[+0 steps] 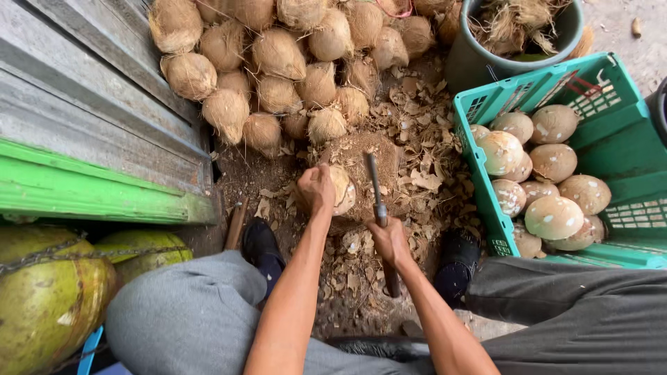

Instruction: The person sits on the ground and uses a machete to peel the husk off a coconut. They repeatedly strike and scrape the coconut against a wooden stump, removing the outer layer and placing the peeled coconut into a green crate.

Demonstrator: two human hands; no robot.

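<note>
Work in hand: husk trimming of a coconut (342, 189) with a blade, done on the ground between the person's feet.
Finished stock: a green crate (614, 142) at the person's right holds about a dozen pale, trimmed coconuts (554, 217); it looks roughly half full.
Remaining stock: a pile of brown fibrous coconuts (278, 54) lies ahead against a grey metal wall (90, 104), well over a dozen visible; judged from this, much of the work is left.
Waste: husk chips (417, 139) cover the ground around the work spot; a dark tub (479, 62) behind the crate holds loose fibre.
Left hand: the left hand (316, 189) is clenched over the near side of the coconut, steadying it on the dirt mound.
Right hand: the right hand (390, 242) grips the handle of the blade (375, 184); the blade points forward and away from the person.
Coconut relative to hands: under the left hand's palm, just left of the blade and ahead of the right hand; whether the blade touches it cannot be told.
Coconut condition: its visible face is pale, so it appears partly trimmed.
Other: green unhusked coconuts (48, 298) sit at lower left.
</note>
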